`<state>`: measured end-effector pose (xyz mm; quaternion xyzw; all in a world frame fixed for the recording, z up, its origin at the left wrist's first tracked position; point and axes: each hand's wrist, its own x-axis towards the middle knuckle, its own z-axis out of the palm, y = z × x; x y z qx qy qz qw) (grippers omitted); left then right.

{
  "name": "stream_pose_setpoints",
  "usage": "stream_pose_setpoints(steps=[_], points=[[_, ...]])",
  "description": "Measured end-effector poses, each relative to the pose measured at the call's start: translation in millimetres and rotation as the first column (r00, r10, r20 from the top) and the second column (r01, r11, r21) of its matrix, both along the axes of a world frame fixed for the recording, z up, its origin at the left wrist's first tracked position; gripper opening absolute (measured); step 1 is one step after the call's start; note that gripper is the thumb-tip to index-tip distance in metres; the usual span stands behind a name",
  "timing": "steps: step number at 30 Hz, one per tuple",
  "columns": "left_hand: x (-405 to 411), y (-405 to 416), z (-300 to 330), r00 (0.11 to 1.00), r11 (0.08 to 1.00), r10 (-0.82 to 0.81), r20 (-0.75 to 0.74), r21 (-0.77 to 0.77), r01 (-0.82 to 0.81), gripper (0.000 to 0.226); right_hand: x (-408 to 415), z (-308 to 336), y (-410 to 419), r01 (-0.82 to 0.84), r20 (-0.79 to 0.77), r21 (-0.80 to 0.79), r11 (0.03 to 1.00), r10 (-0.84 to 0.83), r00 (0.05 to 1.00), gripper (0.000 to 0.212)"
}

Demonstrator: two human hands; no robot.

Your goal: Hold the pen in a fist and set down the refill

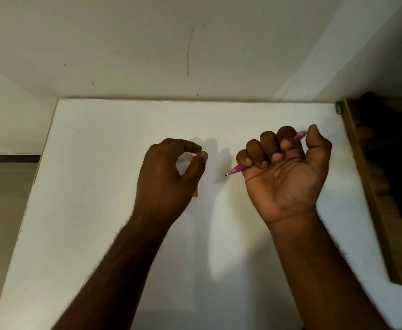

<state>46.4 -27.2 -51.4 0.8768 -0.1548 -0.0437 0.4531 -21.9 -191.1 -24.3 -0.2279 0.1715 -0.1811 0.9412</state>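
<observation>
A pink pen [237, 168] is held in the right hand [288, 170], so it sits up off the white surface [100, 186] rather than lying on it. The grip there is a full fist: all four fingers are curled over the barrel and the palm is turned up toward the camera. The dark tip is seen poking out at the little-finger side, aimed left and slightly down, and the other pink end is seen sticking out at the top between the index finger and the thumb. Just left of the tip, with a small gap between, the left hand [171, 172] is held knuckles-up over the surface, thumb and index finger curved toward each other into a loose ring. A small orange thing [196, 193] is mostly hidden under that hand; only slivers are shown by the thumb tip and below the thumb's base. It can't be told whether it is actually pinched or simply lying underneath, so the left grip is left as unclear. Shadows of both hands are thrown on the surface between and beyond them. A scuffed pale wall [195, 44] is met at the far edge, and a brown wooden piece [361, 175] is seen along the right side.
</observation>
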Motion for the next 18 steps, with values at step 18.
stream_pose_setpoints(steps=[18], points=[[0.2,0.8,2.8,1.000,1.000,0.012,0.000,0.019,-0.012,0.032,0.2,-1.4,-2.3,0.035,0.000,0.006,0.999,-0.035,0.999,0.048]])
